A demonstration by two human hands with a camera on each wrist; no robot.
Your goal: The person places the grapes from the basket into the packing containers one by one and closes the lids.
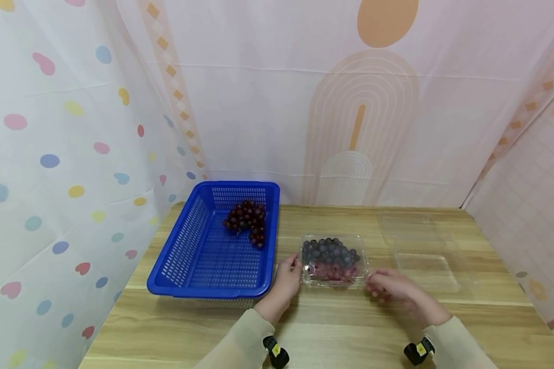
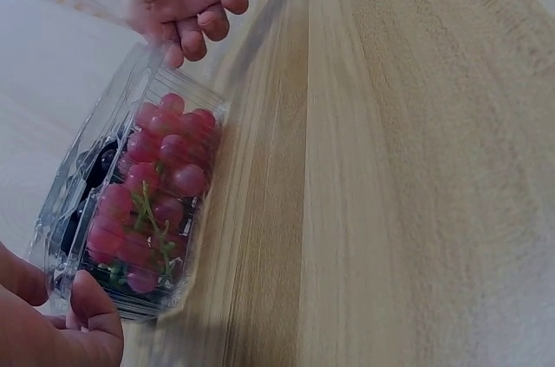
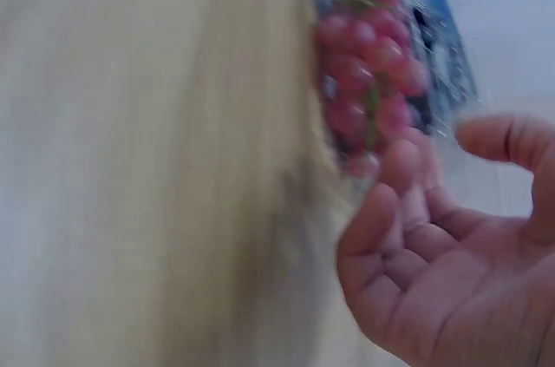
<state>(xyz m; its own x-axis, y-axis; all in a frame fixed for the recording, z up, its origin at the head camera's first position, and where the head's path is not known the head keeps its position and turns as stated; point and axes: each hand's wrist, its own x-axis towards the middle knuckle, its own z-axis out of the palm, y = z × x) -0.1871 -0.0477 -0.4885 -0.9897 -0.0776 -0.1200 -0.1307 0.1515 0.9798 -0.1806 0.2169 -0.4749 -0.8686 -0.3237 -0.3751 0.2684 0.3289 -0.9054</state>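
A clear plastic clamshell box point(image 1: 334, 281) stands on the table, its lid lying over the fruit. Inside are pink grapes point(image 2: 165, 146) at the near side and dark grapes point(image 1: 330, 251) behind them. My left hand point(image 1: 287, 277) pinches the box's left edge between thumb and finger, as the left wrist view shows. At the opposite end is my right hand point(image 1: 392, 287), its thumb apart from its loosely bent fingers. Those fingertips point(image 3: 401, 163) are close by the box's end; whether they touch it, I cannot tell.
A blue plastic basket point(image 1: 212, 292) stands at the left with a bunch of dark red grapes point(image 1: 246, 218) in it. Clear, empty plastic boxes point(image 1: 427, 271) lie on the wooden table point(image 1: 332, 328) at the right. Patterned curtains point(image 1: 258, 118) hang behind and at the sides.
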